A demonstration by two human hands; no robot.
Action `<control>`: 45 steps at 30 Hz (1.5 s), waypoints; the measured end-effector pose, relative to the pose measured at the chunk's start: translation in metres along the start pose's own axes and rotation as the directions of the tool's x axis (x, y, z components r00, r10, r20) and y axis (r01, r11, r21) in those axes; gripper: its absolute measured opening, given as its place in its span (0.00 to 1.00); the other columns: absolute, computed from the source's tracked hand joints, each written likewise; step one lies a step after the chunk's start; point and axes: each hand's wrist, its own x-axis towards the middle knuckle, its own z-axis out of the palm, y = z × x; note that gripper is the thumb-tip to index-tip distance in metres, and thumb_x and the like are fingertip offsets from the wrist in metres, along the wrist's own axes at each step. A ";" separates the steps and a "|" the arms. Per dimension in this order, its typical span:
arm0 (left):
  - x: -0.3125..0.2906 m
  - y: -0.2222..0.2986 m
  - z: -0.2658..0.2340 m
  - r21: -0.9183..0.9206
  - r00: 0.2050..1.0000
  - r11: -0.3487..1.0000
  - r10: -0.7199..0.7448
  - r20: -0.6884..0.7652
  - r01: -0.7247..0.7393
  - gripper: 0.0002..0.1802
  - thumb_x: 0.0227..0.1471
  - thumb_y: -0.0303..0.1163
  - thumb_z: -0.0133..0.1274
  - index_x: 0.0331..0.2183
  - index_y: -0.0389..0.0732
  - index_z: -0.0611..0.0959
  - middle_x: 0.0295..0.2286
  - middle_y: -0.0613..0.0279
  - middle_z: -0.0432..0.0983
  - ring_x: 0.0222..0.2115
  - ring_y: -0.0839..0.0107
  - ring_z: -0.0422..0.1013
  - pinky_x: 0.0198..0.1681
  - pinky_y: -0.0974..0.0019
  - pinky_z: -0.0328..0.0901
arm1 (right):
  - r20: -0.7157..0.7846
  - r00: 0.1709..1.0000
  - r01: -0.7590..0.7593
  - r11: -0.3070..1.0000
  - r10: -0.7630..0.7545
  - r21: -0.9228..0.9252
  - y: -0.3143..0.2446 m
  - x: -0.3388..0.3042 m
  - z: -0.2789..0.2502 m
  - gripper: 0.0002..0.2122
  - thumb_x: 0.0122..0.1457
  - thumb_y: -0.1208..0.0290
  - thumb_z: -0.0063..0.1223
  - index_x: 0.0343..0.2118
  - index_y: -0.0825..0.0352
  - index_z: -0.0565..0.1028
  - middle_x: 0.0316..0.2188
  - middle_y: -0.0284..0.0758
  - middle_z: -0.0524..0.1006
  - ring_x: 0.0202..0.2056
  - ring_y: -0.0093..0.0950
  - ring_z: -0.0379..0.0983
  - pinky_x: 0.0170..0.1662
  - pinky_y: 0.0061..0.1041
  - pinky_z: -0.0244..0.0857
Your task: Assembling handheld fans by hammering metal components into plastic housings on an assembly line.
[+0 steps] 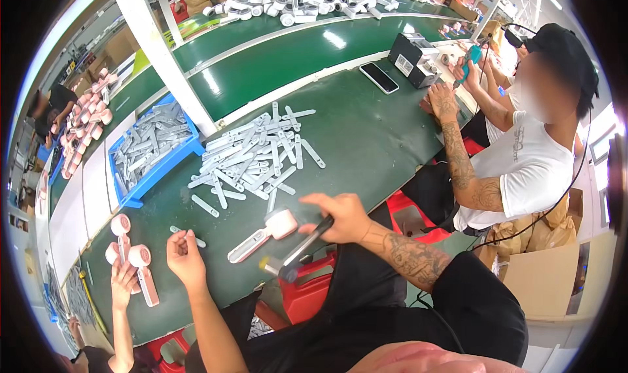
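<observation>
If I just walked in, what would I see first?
Probably the big pile of grey strips in the middle of the green table, with a blue bin of more strips to its left. Then the hammer in the camera wearer's right hand, beside a pink gadget. At the back, white gadgets lie in a huge heap.

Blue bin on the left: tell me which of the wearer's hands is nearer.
Left. The left hand is below the blue bin in the picture; the right hand, holding a hammer, is farther away, to the bin's lower right.
</observation>
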 end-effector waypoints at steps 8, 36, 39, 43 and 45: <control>-0.016 0.025 0.009 -0.015 0.997 0.998 0.062 -0.054 -0.063 0.15 0.66 0.25 0.60 0.52 0.35 0.77 0.31 0.68 0.79 0.29 0.82 0.71 0.34 0.76 0.65 | 0.116 0.984 0.154 0.979 -0.139 -0.135 -0.014 0.025 0.038 0.28 0.57 0.47 0.69 0.60 0.47 0.79 0.18 0.28 0.78 0.19 0.37 0.78 0.23 0.35 0.69; -0.018 0.024 0.007 0.000 0.993 0.999 0.053 -0.109 -0.053 0.10 0.66 0.28 0.61 0.47 0.35 0.83 0.28 0.74 0.76 0.27 0.86 0.66 0.31 0.77 0.61 | 0.031 0.990 0.140 0.985 -0.138 -0.101 -0.010 0.010 0.045 0.20 0.58 0.51 0.68 0.50 0.52 0.76 0.15 0.32 0.75 0.19 0.41 0.76 0.24 0.40 0.67; -0.016 0.016 0.004 0.069 0.985 0.992 0.117 -0.124 -0.109 0.08 0.66 0.29 0.62 0.42 0.35 0.85 0.29 0.73 0.78 0.28 0.85 0.67 0.32 0.76 0.62 | 0.013 0.996 0.090 0.991 -0.089 -0.096 -0.008 0.012 0.048 0.17 0.57 0.53 0.70 0.45 0.54 0.80 0.19 0.34 0.79 0.22 0.41 0.79 0.26 0.39 0.71; -0.014 0.037 0.014 0.129 0.994 0.989 0.082 -0.072 -0.072 0.07 0.68 0.30 0.60 0.39 0.36 0.84 0.28 0.75 0.74 0.28 0.86 0.64 0.31 0.76 0.60 | -0.066 0.997 -0.039 0.999 0.036 -0.038 0.008 0.053 0.005 0.13 0.52 0.67 0.71 0.41 0.58 0.85 0.34 0.36 0.85 0.29 0.37 0.83 0.33 0.33 0.77; -0.013 0.040 0.016 0.133 0.997 0.990 0.051 -0.058 -0.043 0.07 0.68 0.30 0.60 0.40 0.36 0.84 0.28 0.76 0.74 0.28 0.86 0.64 0.31 0.76 0.60 | -0.008 0.989 -0.149 0.977 0.149 -0.153 0.025 0.093 -0.025 0.14 0.53 0.71 0.68 0.44 0.55 0.86 0.32 0.35 0.83 0.33 0.37 0.83 0.37 0.36 0.77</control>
